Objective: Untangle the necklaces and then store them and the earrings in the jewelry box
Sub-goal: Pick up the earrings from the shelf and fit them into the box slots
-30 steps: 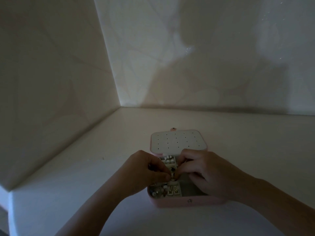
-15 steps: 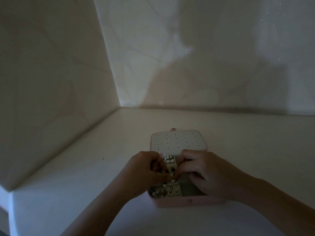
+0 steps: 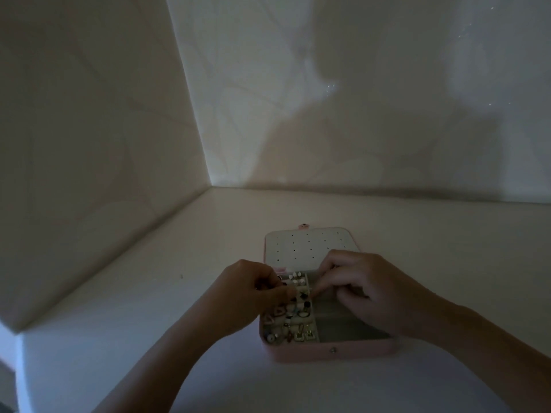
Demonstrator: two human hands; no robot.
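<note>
The pink jewelry box [image 3: 334, 351] lies open on the white surface, its lid panel [image 3: 301, 245] with small holes folded back. Several earrings [image 3: 298, 320] fill the small compartments on the box's left side. The grey padded section [image 3: 343, 320] on the right looks bare. My left hand [image 3: 253, 296] hovers over the left compartments, its fingers curled and pinching a small earring. My right hand [image 3: 366, 293] is over the upper right of the box with thumb and forefinger pressed together. The dim light hides what they pinch. I see no necklaces.
The box sits on a white shelf [image 3: 208, 263] in a corner. One wall [image 3: 89, 144] rises at the left and another wall [image 3: 357, 114] at the back. The shelf's left front edge [image 3: 18, 338] drops off. The scene is very dark.
My two hands' fingertips met over the middle of the box; now they have drawn slightly apart, the left moving left and the right up and right.
</note>
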